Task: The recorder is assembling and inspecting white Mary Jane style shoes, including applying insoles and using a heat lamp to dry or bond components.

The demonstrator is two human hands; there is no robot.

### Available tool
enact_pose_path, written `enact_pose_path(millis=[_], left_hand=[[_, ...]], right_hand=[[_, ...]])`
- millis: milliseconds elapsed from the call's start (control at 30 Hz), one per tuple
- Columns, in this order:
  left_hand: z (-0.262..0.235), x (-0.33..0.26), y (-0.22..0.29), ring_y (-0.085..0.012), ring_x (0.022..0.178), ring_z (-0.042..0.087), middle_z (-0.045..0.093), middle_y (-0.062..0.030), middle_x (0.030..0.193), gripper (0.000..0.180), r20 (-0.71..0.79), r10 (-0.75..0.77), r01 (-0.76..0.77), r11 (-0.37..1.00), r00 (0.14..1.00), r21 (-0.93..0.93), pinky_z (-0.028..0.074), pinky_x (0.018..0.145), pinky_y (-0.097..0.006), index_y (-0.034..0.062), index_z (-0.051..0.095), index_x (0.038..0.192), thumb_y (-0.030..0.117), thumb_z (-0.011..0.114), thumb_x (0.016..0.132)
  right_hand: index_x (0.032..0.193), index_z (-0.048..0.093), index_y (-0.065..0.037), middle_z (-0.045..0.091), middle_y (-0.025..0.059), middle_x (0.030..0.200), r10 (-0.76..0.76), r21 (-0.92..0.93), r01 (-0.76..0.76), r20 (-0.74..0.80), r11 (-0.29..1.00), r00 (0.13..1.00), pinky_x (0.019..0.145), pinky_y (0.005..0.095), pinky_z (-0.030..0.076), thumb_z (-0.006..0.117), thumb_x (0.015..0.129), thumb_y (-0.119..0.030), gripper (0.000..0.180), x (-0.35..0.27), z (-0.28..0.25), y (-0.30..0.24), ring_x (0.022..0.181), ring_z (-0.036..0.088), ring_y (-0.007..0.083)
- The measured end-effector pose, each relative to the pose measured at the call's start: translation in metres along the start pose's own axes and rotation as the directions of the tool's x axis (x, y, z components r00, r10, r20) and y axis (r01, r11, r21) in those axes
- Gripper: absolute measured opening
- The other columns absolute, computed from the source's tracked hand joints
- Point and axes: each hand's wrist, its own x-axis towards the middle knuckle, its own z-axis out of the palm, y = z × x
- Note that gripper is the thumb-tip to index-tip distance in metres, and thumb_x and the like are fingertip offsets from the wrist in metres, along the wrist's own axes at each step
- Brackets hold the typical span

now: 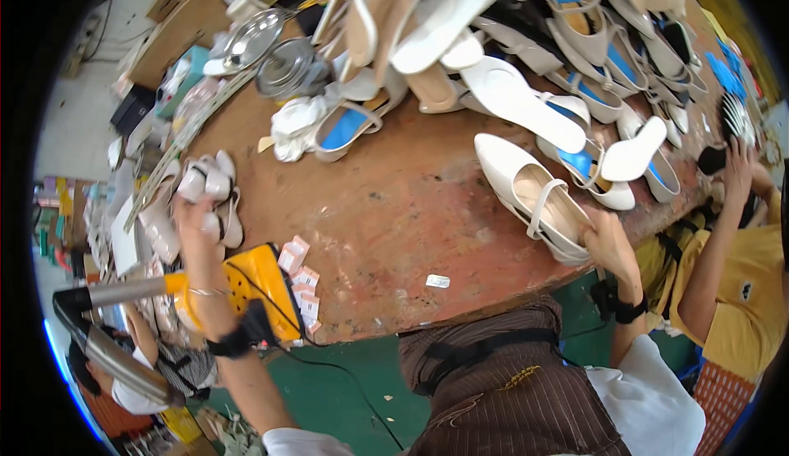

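Note:
My right hand (610, 244) is closed at the heel end of a white strapped flat shoe (538, 197), near the table's front right. A second sole edge shows beneath that shoe, so there may be a pair. At the table's left edge my left hand (195, 219) reaches to a cluster of glossy pale shoes (207, 178). Its fingers touch or nearly touch them; blur hides whether they grip. Beside the left forearm lies a yellow device (261, 285) with a metal tube and a black cord. Small printed paper tags (302, 279) lie along its right side.
A large heap of pale shoes and white soles (526, 98) covers the table's far side. Near it are a glass jar (288, 69), a metal lid (256, 37) and a crumpled white cloth (297, 127). At right, a co-worker in yellow (735, 283) handles a dark brush-like thing.

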Motion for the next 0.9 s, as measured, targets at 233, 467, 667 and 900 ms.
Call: enact_pose_path(millis=[233, 467, 667, 900], left_hand=[[0.102, -0.188, 0.045, -0.0267, 0.14, 0.032, 0.021, -0.021, 0.157, 0.088, 0.851, -0.261, 0.655, 0.746, 0.455, -0.121, 0.033, 0.11, -0.036, 0.0017, 0.004, 0.154, 0.024, 0.064, 0.094], [0.118, -0.245, 0.015, -0.0273, 0.125, 0.047, 0.044, -0.0211, 0.141, 0.061, 0.534, -0.316, 0.525, 0.797, 0.784, -0.3, 0.038, 0.104, -0.035, -0.0024, 0.032, 0.146, 0.02, 0.058, 0.096], [0.041, -0.298, -0.042, -0.0287, 0.079, 0.066, 0.066, -0.0171, 0.089, 0.024, 0.32, -0.441, 0.367, 0.891, 0.839, 0.266, 0.05, 0.073, -0.037, -0.0015, 0.067, 0.098, 0.021, 0.063, 0.091], [0.036, -0.446, -0.142, -0.0303, 0.099, 0.064, 0.066, -0.0205, 0.101, 0.04, 0.619, -0.768, -0.105, 0.61, 0.167, 0.785, 0.049, 0.086, -0.042, 0.0092, 0.071, 0.098, 0.045, 0.056, 0.089]], right_hand=[[0.101, 0.062, 0.004, 0.067, 0.0237, 0.084, -0.166, 0.182, 0.107, 0.347, 0.977, 0.923, 0.069, 0.042, 0.052, 0.057, 0.085, -0.011, 0.023, -0.019, 0.083, -0.087, 0.075, 0.067, 0.0348], [0.118, 0.047, 0.011, 0.062, 0.0328, 0.072, -0.451, 0.128, 0.446, 0.461, 0.886, 0.764, 0.069, 0.0558, 0.052, 0.044, 0.099, -0.044, 0.058, -0.031, 0.126, -0.142, 0.072, 0.064, 0.0486], [0.12, 0.062, -0.006, 0.069, 0.0211, 0.089, -0.457, 0.068, 0.476, 0.425, 0.877, 0.781, 0.072, 0.0502, 0.052, 0.051, 0.097, -0.037, 0.039, -0.019, 0.118, -0.098, 0.08, 0.065, 0.0421], [0.108, 0.065, -0.005, 0.069, 0.0215, 0.084, -0.443, 0.118, 0.427, 0.223, 0.896, 0.868, 0.074, 0.0497, 0.052, 0.06, 0.089, -0.023, 0.026, -0.015, 0.129, -0.07, 0.082, 0.066, 0.0395]])
